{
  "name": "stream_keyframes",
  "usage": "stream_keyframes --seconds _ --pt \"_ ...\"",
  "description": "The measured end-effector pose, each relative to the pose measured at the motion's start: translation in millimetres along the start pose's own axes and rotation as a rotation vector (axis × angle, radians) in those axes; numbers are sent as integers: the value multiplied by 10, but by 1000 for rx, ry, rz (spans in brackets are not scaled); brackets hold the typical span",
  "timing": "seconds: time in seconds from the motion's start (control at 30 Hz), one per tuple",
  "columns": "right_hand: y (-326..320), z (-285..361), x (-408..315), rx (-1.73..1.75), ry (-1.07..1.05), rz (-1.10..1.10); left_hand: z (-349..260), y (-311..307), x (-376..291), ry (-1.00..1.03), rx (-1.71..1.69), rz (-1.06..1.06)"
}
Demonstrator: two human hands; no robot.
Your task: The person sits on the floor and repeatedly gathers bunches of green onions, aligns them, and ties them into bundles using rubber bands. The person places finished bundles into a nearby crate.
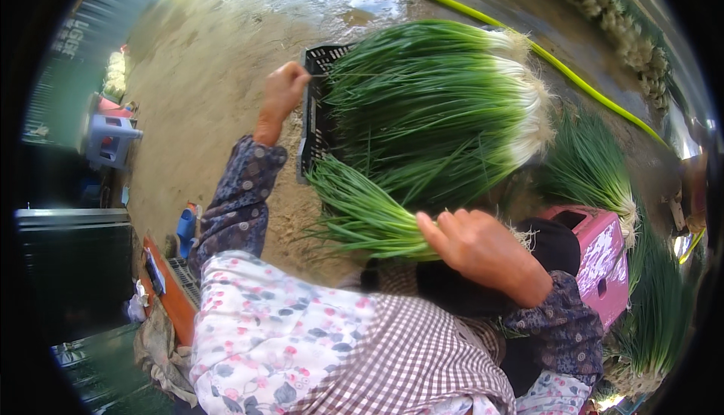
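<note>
My right hand grips a bunch of green onions by the stems near the root end, with the leaves fanning out to the left. My left hand is raised at the left rim of a black plastic crate, its fingers pinched on a thin pale strand. That strand stretches right over the leaves; whether it is a withered leaf or a string I cannot tell. Across the crate lies a large pile of green onions, leaves to the left, white roots to the right.
Right of me is a pink plastic stool, with more green onions beyond it and others beside it. A yellow hose curves across the wet floor. A grey-blue stool stands far left.
</note>
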State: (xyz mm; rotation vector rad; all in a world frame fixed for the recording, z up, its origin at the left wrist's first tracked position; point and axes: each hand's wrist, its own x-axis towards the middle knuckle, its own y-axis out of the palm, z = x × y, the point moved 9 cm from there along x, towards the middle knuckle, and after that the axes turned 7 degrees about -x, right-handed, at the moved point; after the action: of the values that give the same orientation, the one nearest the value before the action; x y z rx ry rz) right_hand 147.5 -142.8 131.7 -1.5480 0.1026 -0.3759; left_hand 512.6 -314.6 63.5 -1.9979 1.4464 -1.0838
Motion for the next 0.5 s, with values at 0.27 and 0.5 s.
stream_keyframes --seconds 0.27,0.5 --pt "21 248 22 22 -88 -35 1704 -1093 -1198 -343 592 154" --pt "88 322 -26 -6 -87 -3 632 -233 -1071 -322 3 99"
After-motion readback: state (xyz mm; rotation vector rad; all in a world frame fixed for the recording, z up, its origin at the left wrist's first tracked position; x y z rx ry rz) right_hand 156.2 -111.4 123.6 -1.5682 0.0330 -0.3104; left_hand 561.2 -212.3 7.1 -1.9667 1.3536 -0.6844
